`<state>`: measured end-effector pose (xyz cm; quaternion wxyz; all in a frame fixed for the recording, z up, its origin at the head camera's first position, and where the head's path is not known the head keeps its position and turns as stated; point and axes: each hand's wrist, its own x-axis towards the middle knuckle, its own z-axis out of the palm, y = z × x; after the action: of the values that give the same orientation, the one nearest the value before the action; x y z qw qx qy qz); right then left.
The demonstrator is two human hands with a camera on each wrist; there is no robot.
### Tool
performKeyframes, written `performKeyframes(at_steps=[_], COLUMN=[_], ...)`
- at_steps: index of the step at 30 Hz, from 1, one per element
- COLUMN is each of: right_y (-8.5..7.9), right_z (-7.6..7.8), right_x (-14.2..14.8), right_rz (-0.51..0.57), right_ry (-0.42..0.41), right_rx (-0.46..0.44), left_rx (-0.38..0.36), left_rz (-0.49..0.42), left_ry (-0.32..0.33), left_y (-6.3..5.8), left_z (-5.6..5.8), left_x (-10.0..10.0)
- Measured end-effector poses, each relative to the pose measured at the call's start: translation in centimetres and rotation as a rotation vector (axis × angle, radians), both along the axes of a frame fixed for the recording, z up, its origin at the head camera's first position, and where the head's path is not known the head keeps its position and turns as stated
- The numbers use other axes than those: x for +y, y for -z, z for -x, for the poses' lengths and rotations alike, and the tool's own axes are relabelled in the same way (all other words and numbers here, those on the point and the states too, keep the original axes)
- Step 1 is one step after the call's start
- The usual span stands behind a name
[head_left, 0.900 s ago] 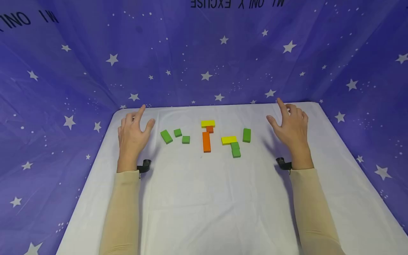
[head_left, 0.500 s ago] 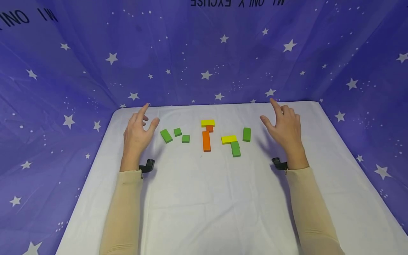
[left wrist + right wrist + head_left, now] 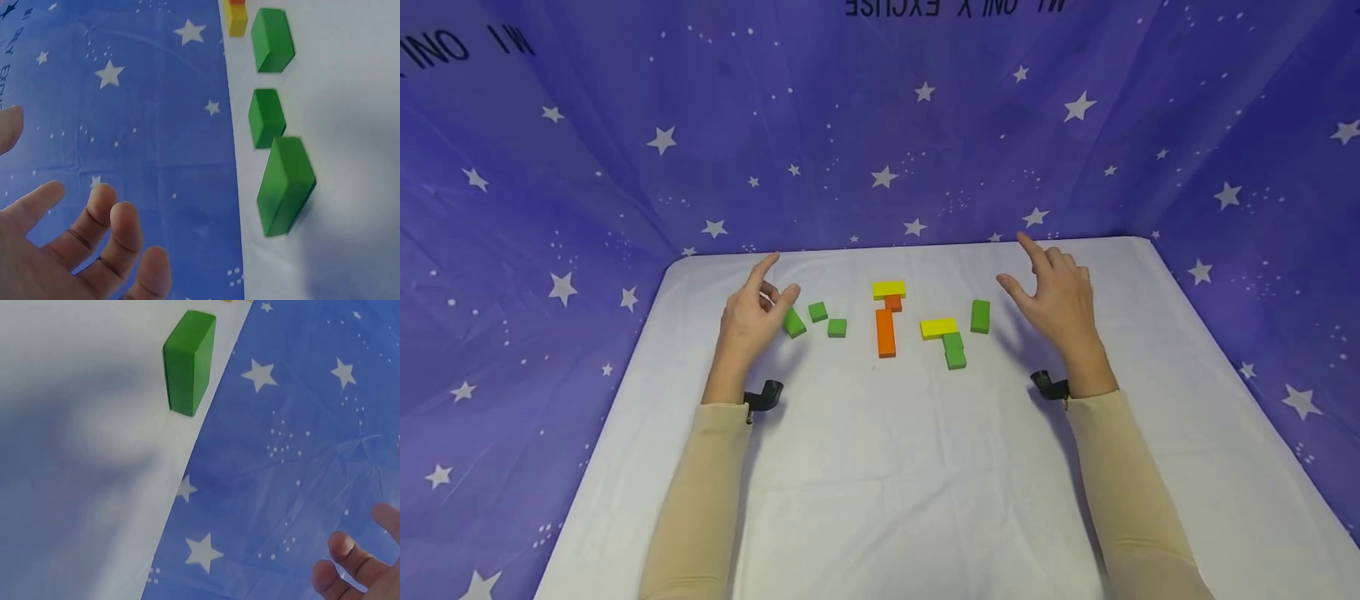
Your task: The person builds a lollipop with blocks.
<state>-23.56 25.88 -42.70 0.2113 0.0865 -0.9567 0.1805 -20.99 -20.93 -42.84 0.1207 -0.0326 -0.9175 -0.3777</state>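
Observation:
My left hand (image 3: 751, 321) hovers at the left of the blocks with relaxed fingers and holds nothing. Its thumb overlaps the far end of a green oblong block (image 3: 795, 324) in the head view. Two small green blocks (image 3: 837, 328) lie just to the right of that one. In the left wrist view the loosely bent fingers (image 3: 125, 225) are apart from the green blocks (image 3: 287, 184). On the other side my right hand (image 3: 1060, 296) is held over the cloth, thumb and forefinger spread, nothing in it. Nearest to it lies another green oblong block (image 3: 981, 317).
Mid-table, a yellow block (image 3: 889, 290), a small orange block (image 3: 893, 303) and a long orange block (image 3: 886, 333) lie close together. Right of them, a second yellow block (image 3: 938, 329) adjoins small green blocks (image 3: 954, 352). A starry blue curtain (image 3: 820, 125) borders the white tablecloth (image 3: 880, 500).
My left hand has moved right, from beside the green blocks to partly over the oblong one. The right hand has drifted left, nearer the right-hand green block. The blocks have stayed put.

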Motion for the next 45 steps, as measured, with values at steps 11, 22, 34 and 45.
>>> performKeyframes(at_steps=[11, 22, 34, 45], right_y=[0.1, 0.2, 0.4, 1.4], right_z=[0.6, 0.4, 0.8, 1.5], right_x=[-1.6, -3.2, -4.8, -6.6], right_rz=[0.093, 0.102, 0.120, 0.129], right_ry=[-0.060, -0.073, -0.125, -0.146], right_rx=[-0.035, -0.087, -0.109, -0.240], left_rx=[-0.056, -0.133, -0.243, -0.266], left_rz=[-0.045, -0.047, -0.061, -0.003], left_ry=[0.105, 0.208, 0.318, 0.344], left_y=[1.0, 2.6, 4.5, 5.7], left_z=[0.1, -0.1, -0.5, -0.2], left_x=[2.9, 5.7, 8.4, 9.6])
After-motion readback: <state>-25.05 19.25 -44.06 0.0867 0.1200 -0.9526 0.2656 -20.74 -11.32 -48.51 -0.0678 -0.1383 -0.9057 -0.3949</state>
